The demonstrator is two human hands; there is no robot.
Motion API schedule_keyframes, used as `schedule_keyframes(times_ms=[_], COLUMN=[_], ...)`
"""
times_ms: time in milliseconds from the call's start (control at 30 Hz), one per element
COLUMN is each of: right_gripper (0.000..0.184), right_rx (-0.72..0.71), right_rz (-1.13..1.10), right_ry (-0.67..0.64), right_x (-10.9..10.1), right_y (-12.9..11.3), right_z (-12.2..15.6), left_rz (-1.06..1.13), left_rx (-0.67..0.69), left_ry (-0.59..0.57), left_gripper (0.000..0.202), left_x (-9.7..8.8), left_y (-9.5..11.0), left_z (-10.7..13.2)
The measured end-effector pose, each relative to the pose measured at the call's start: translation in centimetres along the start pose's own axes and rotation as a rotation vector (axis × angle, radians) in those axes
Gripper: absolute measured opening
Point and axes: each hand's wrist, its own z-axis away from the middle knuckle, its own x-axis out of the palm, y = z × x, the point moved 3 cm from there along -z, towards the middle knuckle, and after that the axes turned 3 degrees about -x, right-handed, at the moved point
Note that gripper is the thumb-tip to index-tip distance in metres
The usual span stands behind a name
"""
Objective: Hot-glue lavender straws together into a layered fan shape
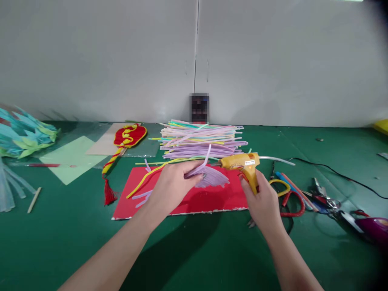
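Note:
My left hand (175,182) is closed around a fan-shaped piece made of purple pipe cleaners (212,177), holding it just above a red sheet (194,200) on the green table. My right hand (263,198) grips the handle of a yellow hot glue gun (242,162); its nozzle points left at the purple piece. A clear glue stick sticks out of the gun's back. A long yellow pipe cleaner (151,176) and short purple offcuts lie on the red sheet.
A stack of pastel pipe cleaners (200,139) lies behind the red sheet. A red and yellow ornament with a tassel (129,136) sits back left, beside pale paper sheets. Teal paper leaves (21,133) are far left. Scissors (287,194), pliers and a black cable lie to the right.

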Motion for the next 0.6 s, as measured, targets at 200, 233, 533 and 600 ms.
schedule_keyframes(times_ms=[200, 233, 533, 600], right_gripper=[0.034, 0.034, 0.036, 0.036], right_rx=[-0.01, -0.011, -0.012, -0.011], right_rz=[0.006, 0.008, 0.032, 0.034], right_ry=[-0.002, -0.003, -0.019, -0.02], right_x=[0.17, 0.2, 0.35, 0.33], right_y=[-0.05, -0.02, 0.11, 0.12], right_z=[0.01, 0.01, 0.04, 0.02], left_rz=[-0.045, -0.045, -0.035, -0.03], left_rx=[0.009, 0.006, 0.012, 0.01], left_ry=[0.008, 0.006, 0.015, 0.016], left_gripper=[0.034, 0.034, 0.033, 0.034], left_x=[0.26, 0.27, 0.28, 0.25], left_y=[-0.01, 0.0, 0.02, -0.01], left_z=[-0.01, -0.03, -0.03, -0.02])
